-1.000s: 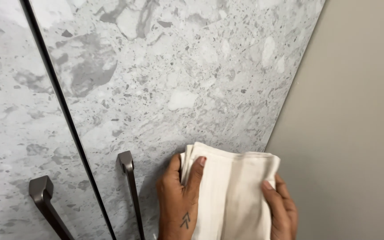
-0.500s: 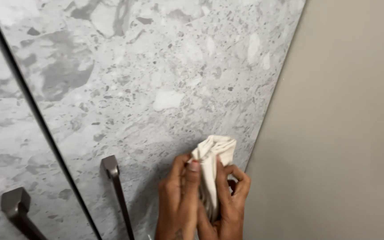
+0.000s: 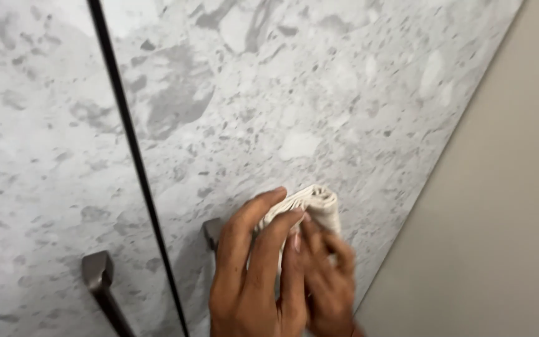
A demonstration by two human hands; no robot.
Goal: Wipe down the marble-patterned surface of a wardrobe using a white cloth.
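Left hand [image 3: 251,274] and right hand [image 3: 325,281] both clasp folded cream cloth [image 3: 313,203] against grey marble-patterned cabinet door [image 3: 294,93], near its right edge; dark metal bar handle [image 3: 212,232] just left.

The left hand [image 3: 254,274] and right hand [image 3: 325,281] cover most of the folded cream cloth [image 3: 316,203]; only its top fold shows. Both wrists run off the bottom edge. The right dark metal door handle [image 3: 212,232] is mostly hidden behind the left hand, and the left dark metal handle [image 3: 102,284] is cut off below.

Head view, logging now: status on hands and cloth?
Left hand and right hand clasp folded cream cloth. Cloth against grey marbled cabinet door. Dark metal handle beside.
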